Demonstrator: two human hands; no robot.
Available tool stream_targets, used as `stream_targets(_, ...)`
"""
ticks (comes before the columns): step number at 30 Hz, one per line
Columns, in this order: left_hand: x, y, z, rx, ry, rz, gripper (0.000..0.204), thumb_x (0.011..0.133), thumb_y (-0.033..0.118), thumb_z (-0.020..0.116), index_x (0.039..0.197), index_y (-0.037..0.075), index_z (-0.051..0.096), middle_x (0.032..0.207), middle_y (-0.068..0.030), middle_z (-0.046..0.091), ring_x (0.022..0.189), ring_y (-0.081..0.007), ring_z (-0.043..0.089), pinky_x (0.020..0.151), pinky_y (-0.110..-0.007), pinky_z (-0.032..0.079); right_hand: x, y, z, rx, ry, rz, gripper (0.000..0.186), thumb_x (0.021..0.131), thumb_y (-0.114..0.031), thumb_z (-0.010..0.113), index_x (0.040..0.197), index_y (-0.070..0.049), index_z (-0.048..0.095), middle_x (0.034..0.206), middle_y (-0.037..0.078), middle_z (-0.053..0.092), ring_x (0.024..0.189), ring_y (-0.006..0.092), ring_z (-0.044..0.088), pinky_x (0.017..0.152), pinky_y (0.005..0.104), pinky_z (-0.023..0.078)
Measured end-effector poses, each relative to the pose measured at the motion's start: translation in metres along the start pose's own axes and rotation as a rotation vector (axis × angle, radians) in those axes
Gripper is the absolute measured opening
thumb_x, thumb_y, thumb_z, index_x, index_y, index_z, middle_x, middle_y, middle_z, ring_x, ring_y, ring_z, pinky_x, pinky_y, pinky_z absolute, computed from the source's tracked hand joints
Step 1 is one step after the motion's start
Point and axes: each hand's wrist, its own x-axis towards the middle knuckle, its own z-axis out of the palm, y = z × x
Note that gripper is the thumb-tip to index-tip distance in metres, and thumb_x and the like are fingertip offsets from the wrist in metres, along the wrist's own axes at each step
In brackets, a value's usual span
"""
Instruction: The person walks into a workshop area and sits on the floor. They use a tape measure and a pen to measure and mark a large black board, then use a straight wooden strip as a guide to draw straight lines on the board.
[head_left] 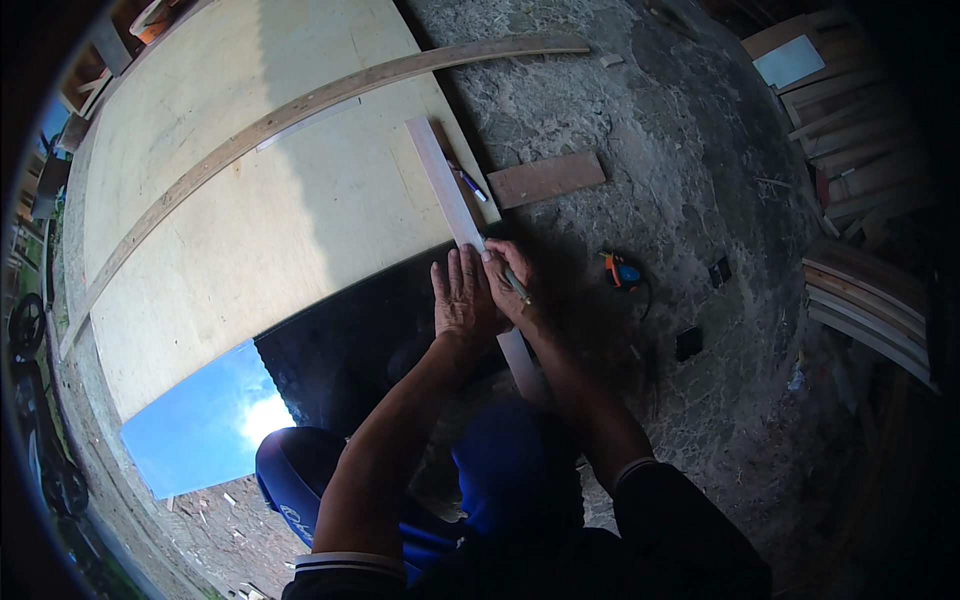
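Pale wood strip, half covered by two hands

Both hands cover the middle of the narrow strip (440, 180), which runs from the plywood sheet (200, 200) down over its edge toward the person's knees. Its near end passes beside the right forearm and is lost in shadow by the blue clothing (515, 460). The left hand (462, 298) lies palm down with its fingers extended, pressing on the strip. The right hand (512, 268), just beside it, grips a slim tool (517, 286); the tip is hard to make out. Below the plywood, a glossy sheet (205, 415) mirrors the sky, but the dark area next to it is too murky to tell where it ends.

A long batten (300, 107) lies across the plywood, beyond the hands. A pen (472, 187) rests near the strip, and a reddish-brown board (548, 180) lies just off the plywood's edge. An orange and blue tape measure (622, 272) sits on the rough ground to the right. Stacked boards (865, 300) fade into the dark rim.
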Motion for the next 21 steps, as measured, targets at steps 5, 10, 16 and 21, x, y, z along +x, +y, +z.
stream_targets(5, 0.000, 0.003, 0.000, -0.003, 0.018, 0.007, 0.118, 0.077, 0.058, 0.077, 0.160, 0.002, 0.014, 0.163, -0.0262, 0.017, 0.154, -0.0432, 0.014, 0.121, -0.065, 0.010, 0.003, 0.007, 0.001, -0.112, 0.047, -0.098, 0.019, 0.099, -0.012, 0.061, 0.114, -0.002, 0.066, 0.110, 0.015, 0.071, 0.103, 0.0292, 0.069, 0.092, 0.0358, 0.054)
stream_targets(10, -0.002, -0.001, 0.006, -0.004, 0.041, 0.009, 0.111, 0.082, 0.059, 0.071, 0.161, 0.004, 0.015, 0.165, -0.0246, 0.015, 0.155, -0.0413, 0.012, 0.121, -0.065, 0.010, 0.000, 0.000, 0.000, -0.153, 0.092, -0.200, 0.016, 0.096, -0.007, 0.062, 0.112, -0.002, 0.066, 0.106, 0.015, 0.072, 0.100, 0.0304, 0.071, 0.090, 0.0363, 0.055)
stream_targets(16, -0.002, 0.001, 0.001, -0.042, 0.007, -0.015, 0.112, 0.082, 0.059, 0.070, 0.161, 0.005, 0.013, 0.166, -0.0232, 0.014, 0.155, -0.0395, 0.012, 0.122, -0.064, 0.009, 0.010, -0.016, -0.003, -0.191, 0.054, -0.154, 0.015, 0.095, -0.007, 0.063, 0.109, -0.003, 0.066, 0.103, 0.018, 0.072, 0.096, 0.0336, 0.071, 0.084, 0.0385, 0.056)
stream_targets(21, 0.001, 0.002, 0.003, -0.067, 0.009, -0.050, 0.116, 0.079, 0.060, 0.073, 0.161, 0.008, 0.009, 0.166, -0.0232, 0.014, 0.155, -0.0391, 0.012, 0.122, -0.065, 0.009, 0.017, -0.023, -0.004, -0.226, 0.021, -0.089, 0.015, 0.094, -0.009, 0.062, 0.108, -0.003, 0.066, 0.099, 0.019, 0.072, 0.093, 0.0361, 0.071, 0.081, 0.0395, 0.057)
